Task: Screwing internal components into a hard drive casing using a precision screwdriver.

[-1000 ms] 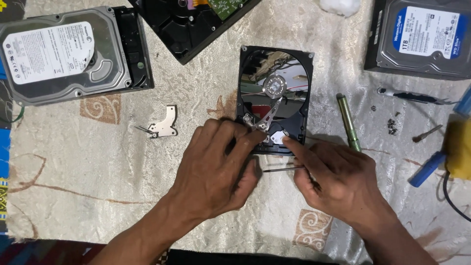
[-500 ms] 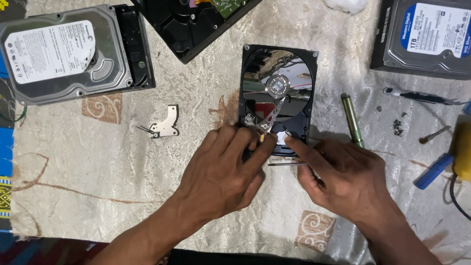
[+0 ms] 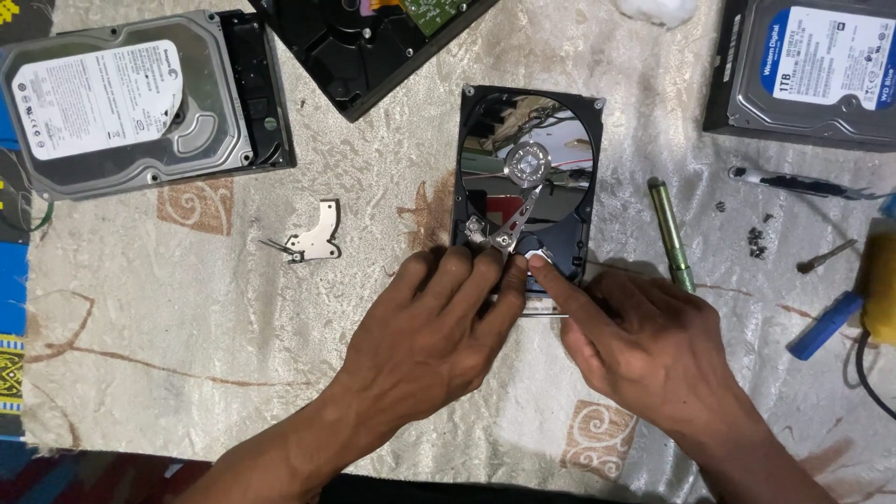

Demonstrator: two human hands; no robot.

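Note:
An opened hard drive [image 3: 525, 149] lies on the cloth with its shiny platter and silver actuator arm [image 3: 516, 222] bared. My left hand [image 3: 437, 336] rests flat at the drive's near edge, fingertips touching the base of the actuator arm. My right hand [image 3: 644, 350] is beside it, index finger stretched onto the metal part at the drive's near right corner. Whether either hand grips anything, I cannot tell; the near edge of the drive is hidden under the fingers.
A closed silver drive [image 3: 131, 103] lies at far left, a black drive shell [image 3: 373, 42] at the top, another labelled drive [image 3: 812, 70] at top right. A loose metal bracket [image 3: 317, 238], a green screwdriver handle [image 3: 670, 233], small screws [image 3: 756, 238] and a blue tool [image 3: 826, 325] lie around.
Both hands stay at the drive's near edge; their fingertips have shifted slightly on the actuator area. The view has drifted a little.

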